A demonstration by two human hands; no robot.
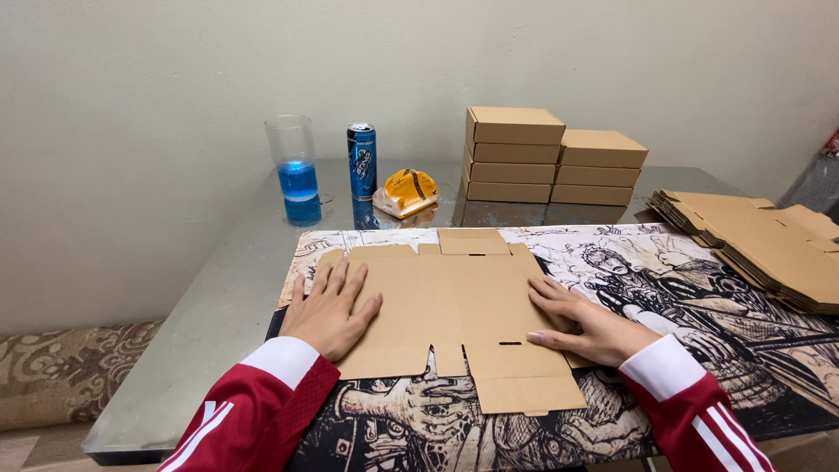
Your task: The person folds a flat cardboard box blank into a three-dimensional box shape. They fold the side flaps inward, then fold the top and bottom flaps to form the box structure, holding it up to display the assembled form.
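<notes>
Pressing hands: both lie open, palms down, gripping nothing, on the flat box blank (454, 306) at the lower centre of the frame.
Left hand (328, 310): fingers spread on the blank's left panel, near its left edge.
Right hand (581, 323): fingers together, pointing inward on the right panel.
Doing it well: my judgement is that even pressure on both sides holds the blank square on the printed mat (699, 288), so the scored creases fold true.
Desk (218, 297): grey and shiny; the mat covers its near half.
Glass (294, 166): upper left, clear, blue liquid in its lower part.
Can (362, 160): blue, upright, just right of the glass; contents hidden.
Wrapper (405, 191): yellow, crumpled, beside the can.
Finished boxes (551, 156): two closed stacks, upper centre; insides unseen.
Flat blanks (760, 249): piled at the right edge.
</notes>
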